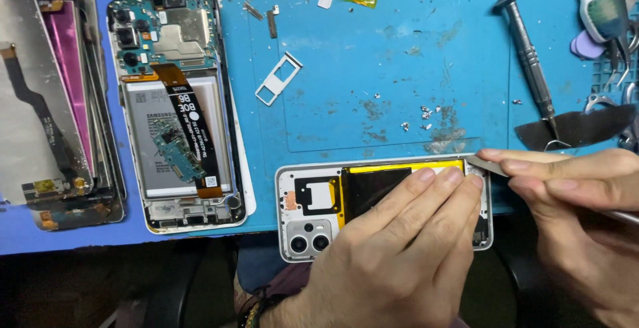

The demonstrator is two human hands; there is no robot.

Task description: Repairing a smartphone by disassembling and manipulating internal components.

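A: Looking at the bench edge: left hand lies flat on a phone back cover, inner side up, fingers spread over its black and yellow liner. Not clamped on it, just pressing down. The cover sits at the near edge of the blue mat, camera cutouts toward the left.

B: Right hand?

A: Right hand is pinched shut on a thin metal tool. Its tip touches the cover's top right corner, just beside the left fingertips.

B: What else is on the mat?

A: An opened phone stands to the left, well apart from the hands: board exposed, battery visible, an orange and black flex cable running down it, a small green board lying on top. Further left is a stack of screen panels. A SIM tray lies loose near the mat's middle. A metal screwdriver lies upper right, its tip on a dark flat pry blade. Small white debris is scattered above the cover.

B: Tool type?

A: Can't tell, handle end is hidden by the hand.
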